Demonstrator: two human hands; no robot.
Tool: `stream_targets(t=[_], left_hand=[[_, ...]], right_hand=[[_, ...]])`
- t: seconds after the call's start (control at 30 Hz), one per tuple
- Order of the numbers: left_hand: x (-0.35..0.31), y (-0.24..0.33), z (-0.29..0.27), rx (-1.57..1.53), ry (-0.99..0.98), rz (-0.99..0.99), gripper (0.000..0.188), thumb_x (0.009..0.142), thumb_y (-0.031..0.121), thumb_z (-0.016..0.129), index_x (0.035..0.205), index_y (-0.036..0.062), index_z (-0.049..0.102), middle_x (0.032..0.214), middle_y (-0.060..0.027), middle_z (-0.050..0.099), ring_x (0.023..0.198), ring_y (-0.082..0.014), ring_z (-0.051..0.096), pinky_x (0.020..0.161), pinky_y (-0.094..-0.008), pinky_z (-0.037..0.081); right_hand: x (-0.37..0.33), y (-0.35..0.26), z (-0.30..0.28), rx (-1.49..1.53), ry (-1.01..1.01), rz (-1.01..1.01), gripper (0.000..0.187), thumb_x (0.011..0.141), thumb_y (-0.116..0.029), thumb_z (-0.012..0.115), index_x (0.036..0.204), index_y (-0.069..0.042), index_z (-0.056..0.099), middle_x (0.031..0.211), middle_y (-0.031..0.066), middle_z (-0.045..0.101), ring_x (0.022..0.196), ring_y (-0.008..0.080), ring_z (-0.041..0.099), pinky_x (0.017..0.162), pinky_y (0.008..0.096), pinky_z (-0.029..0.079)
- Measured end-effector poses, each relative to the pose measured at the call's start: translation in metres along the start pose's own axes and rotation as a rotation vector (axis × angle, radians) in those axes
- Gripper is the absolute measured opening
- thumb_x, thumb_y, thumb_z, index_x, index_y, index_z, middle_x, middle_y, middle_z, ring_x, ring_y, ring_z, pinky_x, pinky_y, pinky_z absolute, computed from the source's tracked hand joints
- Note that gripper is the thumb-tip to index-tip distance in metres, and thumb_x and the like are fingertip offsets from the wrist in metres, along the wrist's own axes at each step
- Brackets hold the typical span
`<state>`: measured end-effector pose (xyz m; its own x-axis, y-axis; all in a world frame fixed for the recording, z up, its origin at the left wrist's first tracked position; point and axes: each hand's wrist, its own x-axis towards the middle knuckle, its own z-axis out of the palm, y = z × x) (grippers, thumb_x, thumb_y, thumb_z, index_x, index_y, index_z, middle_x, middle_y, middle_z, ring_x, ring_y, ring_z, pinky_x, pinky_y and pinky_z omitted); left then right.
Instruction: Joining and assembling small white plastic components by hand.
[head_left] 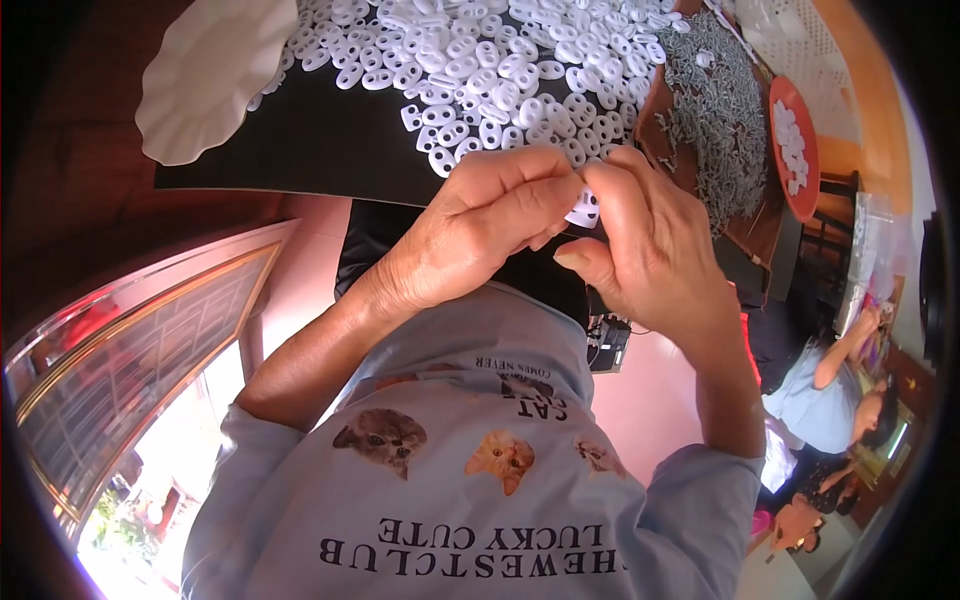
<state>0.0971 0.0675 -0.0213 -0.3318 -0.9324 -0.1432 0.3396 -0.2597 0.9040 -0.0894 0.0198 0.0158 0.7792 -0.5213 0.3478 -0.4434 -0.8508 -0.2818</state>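
Close together over the table's near edge, both my hands are at a small white plastic piece with holes (583, 211). My left hand (490, 215) is closed, its thumb and fingertips pinching the piece from the left. From the other side, the curled fingers of my right hand (650, 230) press on it, with the thumb lower and a little apart. The fingers hide most of the piece. Just beyond them spreads a heap of white oval two-hole plastic pieces (480, 75).
A pile of small grey metal parts (705, 110) lies right of the heap. Farther right is an orange-red dish (808, 170) holding white pieces. A cream wavy-edged plate (205, 80) is at the far left of the black table (320, 135). Other people (815, 400) sit at the right.
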Motion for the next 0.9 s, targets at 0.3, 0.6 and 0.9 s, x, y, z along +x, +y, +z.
stream_targets(t=[0.3, 0.6, 0.9], left_hand=[[0.001, 0.002, -0.001, 0.005, 0.006, -0.068, 0.027, 0.098, 0.018, 0.048, 0.076, 0.0026, 0.052, 0.065, 0.0024, 0.044, 0.061, -0.0069, 0.038, 0.054, -0.0266, 0.03], [0.002, -0.004, 0.0, -0.102, 0.071, -0.009, 0.023, 0.095, 0.013, 0.049, 0.076, 0.0003, 0.054, 0.064, 0.0017, 0.043, 0.058, -0.0066, 0.036, 0.053, -0.0269, 0.028], [0.003, -0.017, -0.004, -0.061, 0.139, 0.19, 0.021, 0.095, 0.012, 0.054, 0.079, -0.0015, 0.058, 0.068, -0.0001, 0.048, 0.058, -0.0065, 0.038, 0.052, -0.0253, 0.029]], right_hand=[[-0.002, 0.01, 0.03, 0.063, 0.209, -0.045, 0.037, 0.084, -0.031, 0.076, 0.075, -0.008, 0.048, 0.067, 0.0064, 0.047, 0.052, 0.0242, 0.052, 0.045, 0.0357, 0.042], [0.012, 0.013, 0.038, 0.183, 0.243, -0.099, 0.042, 0.082, -0.033, 0.078, 0.074, -0.008, 0.046, 0.066, 0.0064, 0.043, 0.049, 0.0228, 0.05, 0.042, 0.0345, 0.039], [0.011, 0.01, 0.043, 0.275, 0.265, -0.008, 0.035, 0.089, -0.033, 0.072, 0.078, -0.008, 0.05, 0.066, 0.006, 0.047, 0.049, 0.023, 0.051, 0.043, 0.0344, 0.038]])
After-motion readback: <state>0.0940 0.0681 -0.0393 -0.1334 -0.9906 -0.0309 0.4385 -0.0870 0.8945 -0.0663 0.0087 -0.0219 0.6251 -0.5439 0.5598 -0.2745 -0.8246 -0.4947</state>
